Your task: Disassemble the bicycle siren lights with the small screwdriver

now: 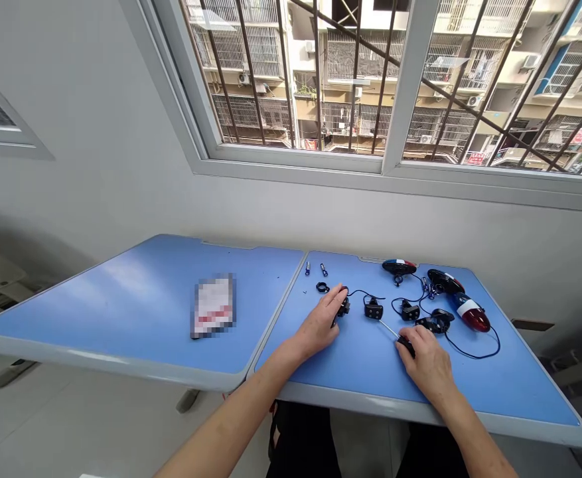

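My left hand (320,323) is closed on a black part (343,307) at the middle of the right table; a thin black cable runs from it toward a small black switch box (373,310). My right hand (426,362) grips the black handle of a screwdriver (389,328), whose metal shaft points up and left toward that box. Another black box (410,311) and a black clamp piece (440,321) lie just beyond my right hand. A black ring (322,287) rests behind my left hand.
Two batteries (307,268) stand or lie near the back edge. Several red, white and blue lights, one at the right (472,313), have looping cables. A blurred packet (214,305) is on the left table (136,299). Behind is a barred window.
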`<state>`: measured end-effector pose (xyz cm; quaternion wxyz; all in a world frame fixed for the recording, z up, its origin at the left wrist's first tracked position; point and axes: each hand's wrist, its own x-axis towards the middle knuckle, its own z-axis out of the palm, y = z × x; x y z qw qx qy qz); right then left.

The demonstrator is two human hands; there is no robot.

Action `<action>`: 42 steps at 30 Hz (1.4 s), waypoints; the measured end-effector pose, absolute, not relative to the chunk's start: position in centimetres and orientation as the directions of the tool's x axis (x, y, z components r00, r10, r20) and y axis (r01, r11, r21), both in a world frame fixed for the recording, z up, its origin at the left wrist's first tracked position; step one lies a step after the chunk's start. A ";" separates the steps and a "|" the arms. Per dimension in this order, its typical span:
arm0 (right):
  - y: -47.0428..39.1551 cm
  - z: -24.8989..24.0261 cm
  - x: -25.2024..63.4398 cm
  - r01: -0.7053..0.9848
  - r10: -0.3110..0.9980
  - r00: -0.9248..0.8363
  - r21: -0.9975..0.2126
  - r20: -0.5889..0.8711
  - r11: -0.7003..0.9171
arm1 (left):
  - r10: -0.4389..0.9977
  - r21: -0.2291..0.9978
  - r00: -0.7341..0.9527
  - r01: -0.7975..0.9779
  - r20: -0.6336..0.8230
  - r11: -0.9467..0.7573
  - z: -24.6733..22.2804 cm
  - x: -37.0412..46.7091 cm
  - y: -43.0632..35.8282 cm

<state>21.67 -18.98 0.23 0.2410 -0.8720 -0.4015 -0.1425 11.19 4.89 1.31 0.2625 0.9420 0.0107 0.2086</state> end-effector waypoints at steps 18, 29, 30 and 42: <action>-13.8 0.3 18.5 0.382 0.616 0.752 -0.917 0.234 -0.118 | 0.132 0.524 0.890 -0.131 0.436 -0.841 1.5 11.3 4.0; -8.3 2.6 20.5 -0.185 0.651 0.752 -0.981 -0.105 0.056 | 0.032 0.425 0.855 -0.225 0.518 -0.877 1.9 9.7 3.6; -8.3 2.6 20.4 -0.202 0.662 0.741 -0.977 -0.109 0.065 | 0.015 0.401 0.856 -0.226 0.517 -0.888 1.8 9.8 3.7; -7.0 2.8 21.0 -0.253 0.578 0.811 -0.946 -0.093 0.203 | -0.107 0.263 0.858 -0.269 0.502 -0.927 1.7 10.0 4.6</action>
